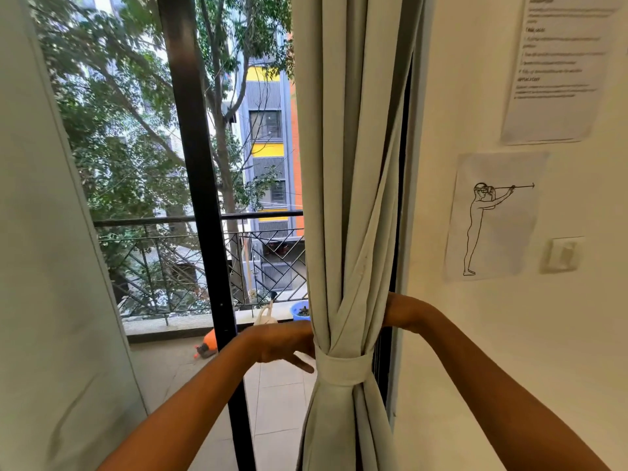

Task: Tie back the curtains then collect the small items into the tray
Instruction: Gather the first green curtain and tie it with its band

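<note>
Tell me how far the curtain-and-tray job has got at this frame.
Done, apparently: the right curtain is gathered and a fabric tie-back is wrapped around it. In hand: the left hand is at the tie-back with fingers extended; the right hand reaches behind the curtain, mostly hidden. Left: the left curtain hangs untied, and no tray or small items are in view.

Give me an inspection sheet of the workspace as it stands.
Surface: pale tiled floor.
Job's things: pale grey-green fabric curtain gathered, matching fabric tie-back band wrapped round it; tray and small items not seen.
Clutter: orange bottle, blue plastic basin on balcony.
Hands: left hand beside curtain, fingers extended; right hand mostly hidden behind it.
Cables: nothing seen.
Surroundings: window, railing, wall papers, switch.
</note>
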